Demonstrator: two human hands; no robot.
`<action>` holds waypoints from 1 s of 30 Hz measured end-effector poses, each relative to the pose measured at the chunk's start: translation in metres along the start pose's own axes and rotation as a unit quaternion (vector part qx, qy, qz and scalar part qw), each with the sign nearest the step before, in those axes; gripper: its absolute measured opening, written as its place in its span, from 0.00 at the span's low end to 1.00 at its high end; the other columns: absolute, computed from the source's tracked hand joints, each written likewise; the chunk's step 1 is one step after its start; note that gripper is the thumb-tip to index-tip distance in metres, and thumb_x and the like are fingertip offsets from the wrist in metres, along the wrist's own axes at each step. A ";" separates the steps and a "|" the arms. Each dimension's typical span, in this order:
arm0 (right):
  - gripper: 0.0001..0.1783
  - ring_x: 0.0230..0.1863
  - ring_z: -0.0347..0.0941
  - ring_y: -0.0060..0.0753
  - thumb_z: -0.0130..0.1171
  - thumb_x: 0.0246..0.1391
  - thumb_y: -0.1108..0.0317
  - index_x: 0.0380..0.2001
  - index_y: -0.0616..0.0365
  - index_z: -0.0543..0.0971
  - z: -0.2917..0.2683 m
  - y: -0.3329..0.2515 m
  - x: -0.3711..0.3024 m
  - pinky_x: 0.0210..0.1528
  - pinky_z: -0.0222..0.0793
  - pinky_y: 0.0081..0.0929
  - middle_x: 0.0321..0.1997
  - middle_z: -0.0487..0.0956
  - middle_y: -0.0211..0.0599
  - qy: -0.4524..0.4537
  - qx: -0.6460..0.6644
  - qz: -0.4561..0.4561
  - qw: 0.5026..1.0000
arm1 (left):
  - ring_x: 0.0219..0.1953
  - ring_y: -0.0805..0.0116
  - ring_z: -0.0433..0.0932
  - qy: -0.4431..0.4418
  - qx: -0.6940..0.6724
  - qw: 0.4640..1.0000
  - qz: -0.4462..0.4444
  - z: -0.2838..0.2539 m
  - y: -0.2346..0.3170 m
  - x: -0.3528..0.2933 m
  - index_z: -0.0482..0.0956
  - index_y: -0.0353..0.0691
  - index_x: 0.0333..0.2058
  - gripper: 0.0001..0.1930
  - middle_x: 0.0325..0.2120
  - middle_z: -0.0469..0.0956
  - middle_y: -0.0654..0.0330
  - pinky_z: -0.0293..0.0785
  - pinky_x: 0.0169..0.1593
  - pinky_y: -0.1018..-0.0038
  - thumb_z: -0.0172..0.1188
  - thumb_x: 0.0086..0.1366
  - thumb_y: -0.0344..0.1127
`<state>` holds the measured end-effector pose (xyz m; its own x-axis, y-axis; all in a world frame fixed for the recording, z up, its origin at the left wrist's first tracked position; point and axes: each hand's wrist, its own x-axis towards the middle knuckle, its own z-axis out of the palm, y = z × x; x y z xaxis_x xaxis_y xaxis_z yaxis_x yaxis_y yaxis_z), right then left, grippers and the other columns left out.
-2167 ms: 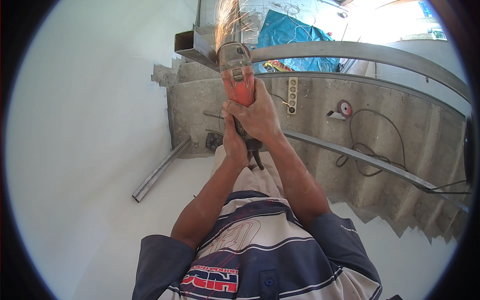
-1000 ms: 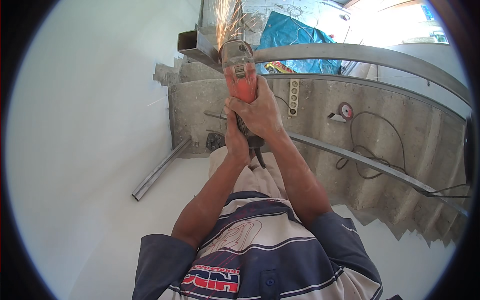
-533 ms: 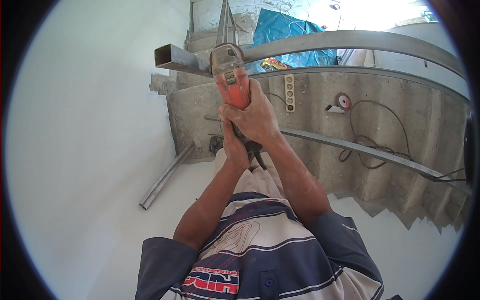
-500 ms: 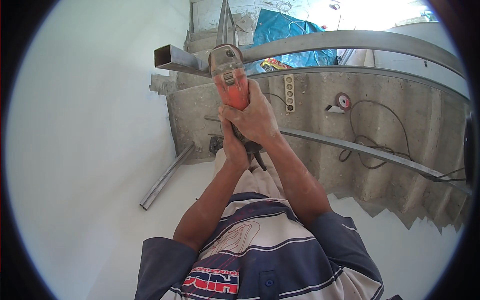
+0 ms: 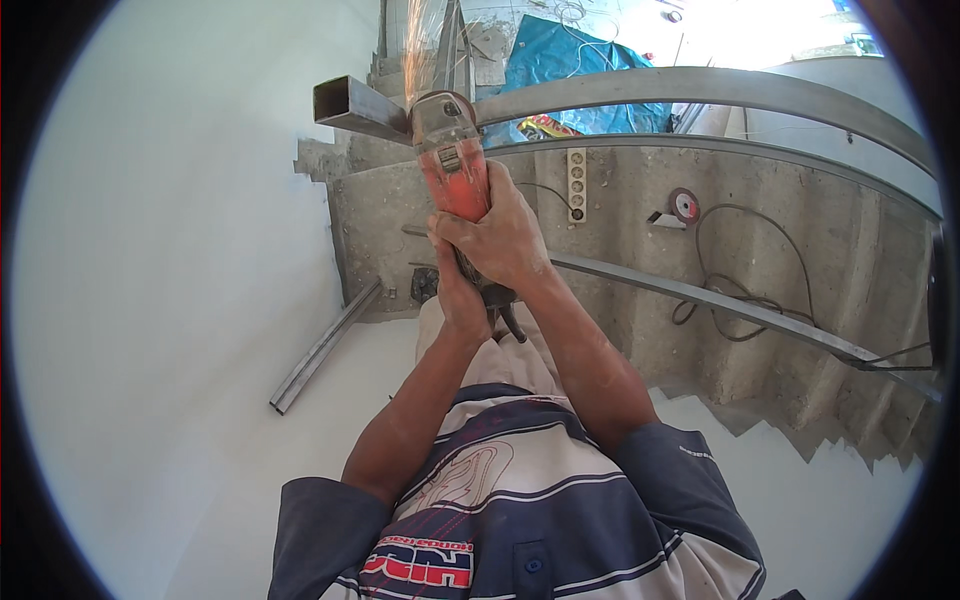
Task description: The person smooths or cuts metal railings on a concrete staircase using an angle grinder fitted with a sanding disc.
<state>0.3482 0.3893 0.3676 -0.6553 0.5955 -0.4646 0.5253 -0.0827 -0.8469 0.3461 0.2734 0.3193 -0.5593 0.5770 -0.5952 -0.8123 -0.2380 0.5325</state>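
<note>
A red angle grinder [image 5: 458,185] points away from me, its grey head against a square steel tube [image 5: 372,108] whose open end faces left. Orange sparks [image 5: 415,50] fly upward beyond the contact point. Wrapped round the red body is my right hand [image 5: 505,228], closed. My left hand [image 5: 459,288] grips the rear of the tool from the left and below, its fingers partly hidden behind the tool. The grinder's disc mostly hides behind the head. A curved metal rail [image 5: 700,88] runs off to the right from the grinder's head.
Concrete stairs [image 5: 760,185] descend on the right under a long metal bar [image 5: 690,292]. On them lie a power strip [image 5: 577,185], a loose cutting disc [image 5: 684,206] and a looped black cable [image 5: 800,240]. A tube offcut [image 5: 325,348] leans near the white wall [image 5: 170,250]. Beyond lies a blue tarp [image 5: 560,60].
Orange sparks now spray from the grinder's head at the steel tube, where none showed before. The grinder and both hands have shifted slightly left in view, and my grip is unchanged.
</note>
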 end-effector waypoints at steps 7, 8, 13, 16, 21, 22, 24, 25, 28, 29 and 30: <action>0.39 0.49 0.77 0.50 0.72 0.44 0.54 0.54 0.66 0.70 -0.001 -0.002 0.000 0.54 0.71 0.41 0.48 0.79 0.53 -0.003 0.001 0.006 1.000 | 0.65 0.64 0.71 0.005 -0.003 1.000 0.009 0.000 0.000 0.002 0.60 0.47 0.70 0.36 0.65 0.69 0.62 0.67 0.67 0.66 0.33 0.77 0.66; 0.39 0.49 0.77 0.50 0.72 0.44 0.54 0.54 0.66 0.70 0.001 -0.002 0.000 0.54 0.71 0.41 0.48 0.79 0.53 -0.005 0.001 0.006 1.000 | 0.65 0.64 0.71 0.007 -0.004 1.000 0.011 -0.003 0.000 0.003 0.60 0.47 0.70 0.36 0.65 0.69 0.62 0.67 0.67 0.66 0.33 0.77 0.66; 0.39 0.49 0.77 0.49 0.72 0.44 0.54 0.54 0.66 0.70 0.001 -0.005 -0.002 0.54 0.71 0.41 0.47 0.79 0.53 0.009 -0.002 -0.002 1.000 | 0.65 0.64 0.71 0.004 0.003 1.000 0.004 -0.006 -0.001 0.004 0.60 0.47 0.70 0.35 0.65 0.69 0.62 0.68 0.67 0.66 0.33 0.77 0.66; 0.39 0.49 0.77 0.48 0.73 0.44 0.54 0.54 0.66 0.70 0.000 -0.002 0.000 0.54 0.71 0.41 0.47 0.79 0.52 0.007 -0.006 -0.002 1.000 | 0.65 0.65 0.71 -0.004 -0.002 1.000 -0.002 -0.002 0.000 0.004 0.60 0.47 0.70 0.35 0.65 0.69 0.62 0.68 0.67 0.66 0.32 0.78 0.65; 0.39 0.48 0.78 0.46 0.73 0.44 0.55 0.54 0.66 0.70 0.003 0.000 0.001 0.54 0.71 0.40 0.47 0.79 0.51 0.011 0.006 -0.018 1.000 | 0.65 0.65 0.71 -0.003 -0.002 1.000 0.007 -0.005 0.000 0.004 0.60 0.47 0.70 0.34 0.65 0.69 0.62 0.67 0.67 0.66 0.33 0.78 0.64; 0.39 0.48 0.78 0.46 0.73 0.44 0.55 0.55 0.66 0.70 0.003 0.001 0.001 0.54 0.72 0.40 0.47 0.79 0.51 0.012 0.010 -0.018 1.000 | 0.65 0.65 0.70 -0.008 0.000 1.000 0.009 -0.004 0.000 0.004 0.60 0.48 0.70 0.34 0.65 0.69 0.62 0.67 0.67 0.66 0.33 0.78 0.64; 0.39 0.48 0.78 0.45 0.73 0.44 0.56 0.55 0.67 0.70 0.002 0.002 0.002 0.54 0.72 0.40 0.47 0.80 0.51 0.009 0.011 -0.019 1.000 | 0.65 0.65 0.70 -0.006 -0.001 1.000 0.013 -0.003 0.000 0.004 0.59 0.48 0.70 0.34 0.65 0.68 0.62 0.67 0.67 0.66 0.33 0.78 0.64; 0.39 0.47 0.78 0.45 0.73 0.44 0.56 0.55 0.67 0.70 0.002 0.001 0.002 0.54 0.72 0.39 0.47 0.80 0.51 0.006 0.013 -0.019 1.000 | 0.66 0.65 0.70 -0.004 -0.001 1.000 0.016 -0.002 -0.001 0.004 0.59 0.48 0.71 0.33 0.66 0.68 0.62 0.67 0.67 0.66 0.33 0.78 0.64; 0.39 0.47 0.78 0.44 0.73 0.44 0.56 0.55 0.67 0.70 0.002 -0.002 0.002 0.53 0.72 0.39 0.47 0.80 0.51 0.012 0.008 -0.014 1.000 | 0.66 0.65 0.69 -0.009 -0.006 1.000 0.018 -0.004 -0.001 0.005 0.59 0.49 0.71 0.33 0.66 0.67 0.63 0.66 0.68 0.66 0.33 0.78 0.64; 0.39 0.47 0.78 0.44 0.73 0.44 0.56 0.55 0.67 0.70 0.002 -0.002 0.002 0.53 0.72 0.39 0.47 0.80 0.51 0.011 0.008 -0.015 1.000 | 0.66 0.65 0.69 -0.008 -0.006 1.000 0.018 -0.004 -0.001 0.005 0.59 0.49 0.71 0.33 0.66 0.67 0.63 0.66 0.68 0.66 0.33 0.78 0.64; 0.39 0.47 0.78 0.44 0.73 0.44 0.56 0.55 0.68 0.70 0.002 -0.002 0.002 0.53 0.72 0.39 0.47 0.80 0.51 0.010 0.010 -0.013 1.000 | 0.66 0.65 0.69 -0.006 -0.002 1.000 0.017 -0.004 -0.001 0.005 0.59 0.49 0.71 0.33 0.66 0.68 0.63 0.66 0.68 0.66 0.33 0.78 0.64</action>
<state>0.3449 0.3891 0.3676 -0.6572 0.6142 -0.4369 0.4972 -0.0824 -0.8637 0.3431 0.2738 0.3135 -0.5841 0.5779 -0.5700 -0.7940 -0.2608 0.5492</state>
